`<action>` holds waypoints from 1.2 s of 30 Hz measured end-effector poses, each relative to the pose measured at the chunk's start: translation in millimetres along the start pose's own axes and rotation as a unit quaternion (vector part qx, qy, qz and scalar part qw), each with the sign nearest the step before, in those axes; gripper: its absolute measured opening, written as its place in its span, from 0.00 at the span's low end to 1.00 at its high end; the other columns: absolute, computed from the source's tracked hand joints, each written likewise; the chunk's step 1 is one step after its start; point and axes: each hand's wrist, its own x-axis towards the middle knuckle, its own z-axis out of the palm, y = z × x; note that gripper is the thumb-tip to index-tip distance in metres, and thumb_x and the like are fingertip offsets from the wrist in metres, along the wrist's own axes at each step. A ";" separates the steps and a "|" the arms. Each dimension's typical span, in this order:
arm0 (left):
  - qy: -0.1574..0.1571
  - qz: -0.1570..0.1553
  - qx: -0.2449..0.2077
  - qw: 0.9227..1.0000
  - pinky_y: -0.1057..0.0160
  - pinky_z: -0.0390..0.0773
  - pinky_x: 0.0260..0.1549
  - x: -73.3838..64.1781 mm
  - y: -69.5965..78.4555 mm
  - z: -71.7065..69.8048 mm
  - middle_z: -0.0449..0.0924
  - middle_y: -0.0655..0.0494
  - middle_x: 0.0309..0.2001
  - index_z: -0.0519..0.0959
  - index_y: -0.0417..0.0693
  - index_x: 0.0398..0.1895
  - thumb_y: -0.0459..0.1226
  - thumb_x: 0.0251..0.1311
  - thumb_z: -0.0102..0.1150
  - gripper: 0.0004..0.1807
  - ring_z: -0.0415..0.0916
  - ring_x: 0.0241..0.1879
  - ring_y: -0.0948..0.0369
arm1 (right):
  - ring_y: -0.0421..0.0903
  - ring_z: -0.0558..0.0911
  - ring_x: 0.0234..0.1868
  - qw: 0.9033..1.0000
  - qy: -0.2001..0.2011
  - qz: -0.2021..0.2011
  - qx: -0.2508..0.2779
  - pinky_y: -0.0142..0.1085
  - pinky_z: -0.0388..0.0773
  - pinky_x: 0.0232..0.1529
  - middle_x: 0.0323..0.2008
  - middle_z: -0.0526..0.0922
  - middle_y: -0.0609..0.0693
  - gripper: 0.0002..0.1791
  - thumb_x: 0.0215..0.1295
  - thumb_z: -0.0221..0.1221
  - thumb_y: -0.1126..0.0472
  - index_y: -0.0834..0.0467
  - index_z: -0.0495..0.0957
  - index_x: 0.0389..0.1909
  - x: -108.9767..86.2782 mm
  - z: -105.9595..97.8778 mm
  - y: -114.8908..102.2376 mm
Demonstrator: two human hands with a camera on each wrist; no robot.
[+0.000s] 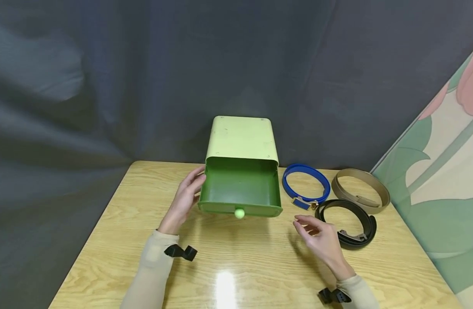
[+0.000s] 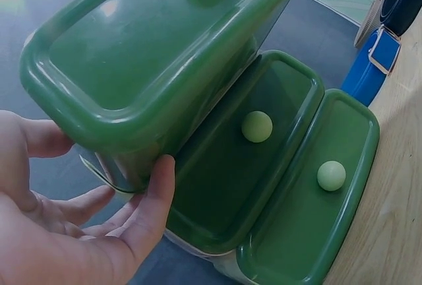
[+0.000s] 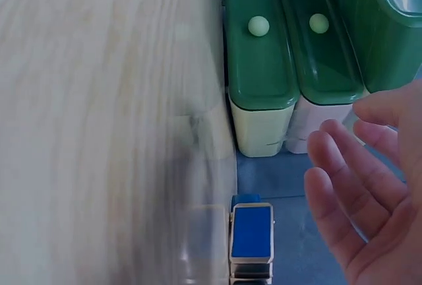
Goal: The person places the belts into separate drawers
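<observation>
A pale green cabinet (image 1: 242, 137) stands at the back of the table, its top green drawer (image 1: 242, 184) pulled out with a round knob (image 1: 239, 213) on the front. My left hand (image 1: 185, 197) touches the left side of the cabinet and drawer with extended fingers. In the left wrist view, two lower drawers (image 2: 224, 159) sit pushed in. To the right, my right hand (image 1: 317, 240) hovers above the table with loosely bent fingers, holding nothing. Nearest to it is a coiled black belt (image 1: 369, 229). A coiled blue belt (image 1: 286, 182) lies behind, its buckle facing forward.
A coiled tan belt (image 1: 381, 193) lies at the table's back right, close to the black one. Behind the wooden table (image 1: 116, 219) hangs a dark curtain (image 1: 205, 64). Floral fabric (image 1: 445, 214) borders the right side.
</observation>
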 end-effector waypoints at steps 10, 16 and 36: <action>-0.017 0.004 0.004 1.000 0.59 0.77 0.59 0.7 2.8 0.1 0.64 0.43 0.78 0.54 0.47 0.87 0.43 0.85 0.43 0.33 0.71 0.71 0.45 | 0.31 0.87 0.30 0.999 -0.013 0.038 -0.033 0.22 0.81 0.32 0.41 0.94 0.53 0.10 0.67 0.71 0.66 0.58 0.91 0.48 1.6 -8.3 9.7; -0.008 0.009 0.010 1.000 0.59 0.77 0.59 0.2 1.5 -2.1 0.67 0.42 0.76 0.55 0.48 0.86 0.44 0.84 0.44 0.32 0.73 0.69 0.47 | 0.33 0.84 0.24 0.996 -0.008 0.061 -0.060 0.23 0.76 0.26 0.42 0.94 0.53 0.09 0.69 0.71 0.62 0.56 0.91 0.48 5.0 -17.7 12.9; -0.018 0.006 0.012 1.000 0.62 0.79 0.54 -1.4 -2.3 -3.3 0.66 0.41 0.77 0.55 0.47 0.86 0.43 0.85 0.44 0.32 0.77 0.61 0.57 | 0.40 0.88 0.26 0.965 -0.123 0.182 -0.145 0.46 0.85 0.40 0.63 0.85 0.65 0.36 0.72 0.69 0.43 0.60 0.76 0.71 0.3 -80.3 32.6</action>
